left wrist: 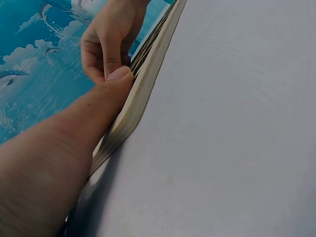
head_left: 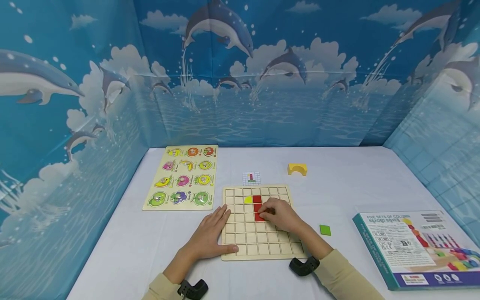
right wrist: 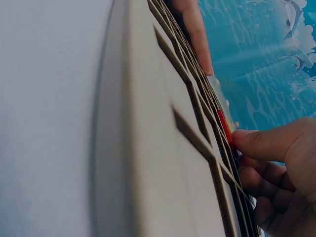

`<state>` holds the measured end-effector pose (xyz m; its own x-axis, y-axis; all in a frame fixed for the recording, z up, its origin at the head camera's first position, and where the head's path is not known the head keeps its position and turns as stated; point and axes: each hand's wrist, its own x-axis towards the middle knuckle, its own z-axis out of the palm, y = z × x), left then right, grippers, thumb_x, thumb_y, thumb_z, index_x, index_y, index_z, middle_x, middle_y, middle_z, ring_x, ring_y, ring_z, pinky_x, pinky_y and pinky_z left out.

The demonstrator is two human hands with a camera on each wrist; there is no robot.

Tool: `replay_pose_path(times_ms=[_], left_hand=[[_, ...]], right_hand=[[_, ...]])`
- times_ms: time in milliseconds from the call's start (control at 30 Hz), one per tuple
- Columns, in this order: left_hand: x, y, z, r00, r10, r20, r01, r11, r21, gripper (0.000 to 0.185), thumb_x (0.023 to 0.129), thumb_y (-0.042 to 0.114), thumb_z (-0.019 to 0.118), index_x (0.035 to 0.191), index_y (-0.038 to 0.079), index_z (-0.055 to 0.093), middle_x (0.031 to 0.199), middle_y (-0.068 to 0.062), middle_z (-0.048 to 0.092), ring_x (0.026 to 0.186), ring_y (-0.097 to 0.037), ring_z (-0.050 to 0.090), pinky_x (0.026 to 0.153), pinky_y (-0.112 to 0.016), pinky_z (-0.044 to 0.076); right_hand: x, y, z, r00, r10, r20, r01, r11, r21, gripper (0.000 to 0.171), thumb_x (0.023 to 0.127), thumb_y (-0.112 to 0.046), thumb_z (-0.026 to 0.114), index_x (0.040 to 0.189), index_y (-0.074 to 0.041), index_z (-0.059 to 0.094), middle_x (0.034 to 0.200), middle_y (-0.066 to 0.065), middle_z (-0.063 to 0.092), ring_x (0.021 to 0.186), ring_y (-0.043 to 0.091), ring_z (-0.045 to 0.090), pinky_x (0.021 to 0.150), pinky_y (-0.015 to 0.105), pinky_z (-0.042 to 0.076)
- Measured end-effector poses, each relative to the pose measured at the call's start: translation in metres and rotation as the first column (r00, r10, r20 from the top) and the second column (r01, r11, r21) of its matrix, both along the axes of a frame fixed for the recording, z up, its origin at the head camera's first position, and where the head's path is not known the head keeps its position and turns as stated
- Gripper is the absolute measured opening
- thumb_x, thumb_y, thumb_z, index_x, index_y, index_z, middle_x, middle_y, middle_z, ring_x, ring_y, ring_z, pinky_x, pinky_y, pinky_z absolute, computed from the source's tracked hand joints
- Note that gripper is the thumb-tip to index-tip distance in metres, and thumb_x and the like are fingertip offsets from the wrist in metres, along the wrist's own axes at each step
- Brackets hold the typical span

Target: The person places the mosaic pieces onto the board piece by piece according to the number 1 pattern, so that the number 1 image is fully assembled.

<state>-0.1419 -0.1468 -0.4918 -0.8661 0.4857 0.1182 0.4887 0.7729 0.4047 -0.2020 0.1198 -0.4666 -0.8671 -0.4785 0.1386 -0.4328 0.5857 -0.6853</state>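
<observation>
A pale wooden grid board [head_left: 264, 246] lies flat on the table. On it a yellow tile [head_left: 248, 200] with a slanted side sits to the left of a column of red tiles [head_left: 256, 199]. My right hand [head_left: 279, 214] is over the board, thumb and fingertips pinching at the lower red tile [right wrist: 225, 129]; its fingers partly cover the tile's right side. Along the board's left edge rests my left hand [head_left: 210, 235], fingers straight and thumb [left wrist: 111, 91] spread onto the lower left corner. Just beyond the board lies a small printed grid card [head_left: 251, 178].
A fruit picture board [head_left: 183, 177] lies at the back left. A yellow arch block [head_left: 297, 169] stands behind the board to the right. One green square tile [head_left: 325, 230] lies right of the right forearm, and a flat box [head_left: 416, 250] lies farther right. Dolphin-print cloth walls surround the table.
</observation>
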Motion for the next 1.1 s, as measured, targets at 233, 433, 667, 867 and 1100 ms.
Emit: replay_pose_path(times_ms=[233, 433, 667, 867, 1100], left_hand=[[0.000, 0.000, -0.001, 1.000, 0.009, 0.025, -0.009, 1.000, -0.001, 0.105, 0.073, 0.075, 0.051, 0.148, 0.010, 0.017, 0.154, -0.005, 0.010, 0.140, -0.020, 0.007, 0.108, -0.044, 0.015], [-0.001, 0.000, -0.002, 1.000, 0.011, 0.029, -0.011, 1.000, -0.002, 0.105, 0.073, 0.075, 0.051, 0.149, 0.011, 0.017, 0.154, -0.004, 0.010, 0.140, -0.019, 0.007, 0.109, -0.044, 0.015], [-0.001, 0.000, -0.001, 1.000, 0.012, 0.027, -0.012, 1.000, -0.001, 0.105, 0.073, 0.074, 0.052, 0.148, 0.010, 0.018, 0.154, -0.005, 0.010, 0.140, -0.021, 0.008, 0.108, -0.044, 0.016], [0.000, 0.000, -0.001, 1.000, -0.003, -0.001, 0.003, 1.000, 0.012, 0.104, 0.073, 0.072, 0.054, 0.148, 0.007, 0.020, 0.153, -0.008, 0.013, 0.139, -0.025, 0.011, 0.107, -0.047, 0.019], [-0.001, 0.000, -0.001, 1.000, 0.001, 0.009, -0.001, 1.000, 0.006, 0.105, 0.073, 0.073, 0.052, 0.148, 0.009, 0.019, 0.154, -0.007, 0.012, 0.140, -0.023, 0.010, 0.108, -0.046, 0.018]], right_hand=[[0.000, 0.000, -0.001, 1.000, -0.002, 0.000, 0.002, 1.000, -0.003, 0.003, 0.083, -0.015, 0.070, 0.086, -0.013, 0.070, 0.082, -0.011, 0.058, 0.070, 0.010, 0.049, 0.061, 0.024, 0.044], [0.001, 0.004, -0.003, 0.999, -0.020, 0.030, 0.021, 1.000, -0.019, 0.005, 0.084, -0.014, 0.069, 0.087, -0.017, 0.069, 0.081, -0.011, 0.058, 0.071, 0.009, 0.051, 0.063, 0.025, 0.046], [0.004, 0.010, 0.001, 0.997, -0.044, 0.064, 0.047, 0.998, -0.047, 0.005, 0.084, -0.013, 0.068, 0.088, -0.015, 0.069, 0.080, -0.009, 0.059, 0.071, 0.011, 0.052, 0.065, 0.026, 0.046], [0.007, 0.018, 0.004, 0.994, -0.062, 0.089, 0.068, 0.996, -0.063, 0.005, 0.085, -0.012, 0.067, 0.090, -0.014, 0.068, 0.079, -0.007, 0.059, 0.071, 0.012, 0.053, 0.064, 0.026, 0.046], [0.007, 0.031, 0.003, 0.988, -0.110, 0.108, 0.118, 0.990, -0.072, 0.006, 0.086, -0.014, 0.067, 0.091, -0.014, 0.068, 0.079, -0.006, 0.060, 0.071, 0.014, 0.053, 0.063, 0.026, 0.046]])
